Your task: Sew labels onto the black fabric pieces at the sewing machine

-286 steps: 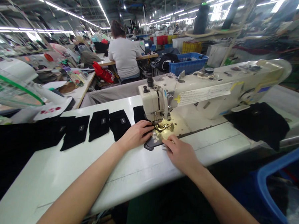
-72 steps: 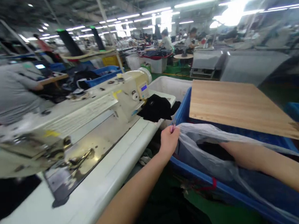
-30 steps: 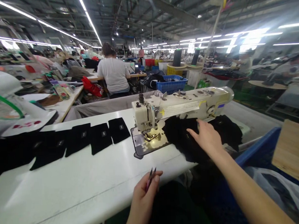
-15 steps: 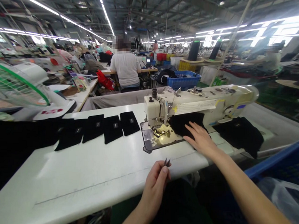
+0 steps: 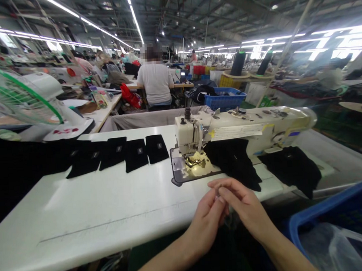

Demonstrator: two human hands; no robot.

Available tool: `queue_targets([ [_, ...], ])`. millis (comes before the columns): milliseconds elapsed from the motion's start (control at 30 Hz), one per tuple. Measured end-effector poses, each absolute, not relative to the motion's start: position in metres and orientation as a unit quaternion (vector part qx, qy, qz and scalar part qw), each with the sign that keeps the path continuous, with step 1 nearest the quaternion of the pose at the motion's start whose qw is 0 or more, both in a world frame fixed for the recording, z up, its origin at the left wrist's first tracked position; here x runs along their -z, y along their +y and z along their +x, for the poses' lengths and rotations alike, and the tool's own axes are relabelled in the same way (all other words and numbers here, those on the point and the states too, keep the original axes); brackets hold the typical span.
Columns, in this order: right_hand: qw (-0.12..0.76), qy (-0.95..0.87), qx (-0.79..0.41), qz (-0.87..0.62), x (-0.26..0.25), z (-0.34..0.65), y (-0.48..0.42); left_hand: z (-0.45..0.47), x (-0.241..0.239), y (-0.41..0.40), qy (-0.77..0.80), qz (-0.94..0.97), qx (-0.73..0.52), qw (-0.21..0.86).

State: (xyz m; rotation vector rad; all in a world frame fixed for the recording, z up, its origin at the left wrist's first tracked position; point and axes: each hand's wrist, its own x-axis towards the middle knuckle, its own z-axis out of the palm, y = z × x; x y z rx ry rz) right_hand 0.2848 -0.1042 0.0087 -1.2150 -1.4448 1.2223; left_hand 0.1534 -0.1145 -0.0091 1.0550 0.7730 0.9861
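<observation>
Withdrawn from the black cloth point(image 5: 238, 163), which lies partly beneath the sewing machine point(image 5: 188, 131), the right hand point(image 5: 246, 201) has met the left hand point(image 5: 208, 217) over the table point(image 5: 126, 203). The left pinches a small thing point(image 5: 217, 197) (mostly hidden); whether the right grips it, I cannot tell.

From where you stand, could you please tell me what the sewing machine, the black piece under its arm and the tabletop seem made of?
Sewing machine: probably painted metal, glossy cream, with highlights along its top.
Black piece: apparently cloth, matte, lying limp with irregular edges; fibre unclear.
Tabletop: likely laminate, smooth white, reflecting light.
</observation>
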Motion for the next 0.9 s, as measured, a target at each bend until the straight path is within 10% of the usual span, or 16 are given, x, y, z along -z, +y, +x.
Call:
queue_targets([
  [167,0.501,-0.532,-0.348,-0.588,-0.015,0.322,-0.065,0.147,0.026,-0.124,0.408,0.577,-0.425,0.566],
  [367,0.317,-0.677,-0.069,-0.660,0.005,0.370,0.011,0.117,0.052,-0.147,0.452,0.629,-0.371,0.512],
  [667,0.267,-0.805,-0.182,-0.498,0.042,0.287,-0.029,-0.026,0.019,-0.047,0.701,0.656,-0.275,0.059],
  [900,0.200,-0.847,-0.174,-0.461,0.004,0.127,0.008,-0.020,0.032,-0.002,0.652,0.740,-0.165,0.003],
])
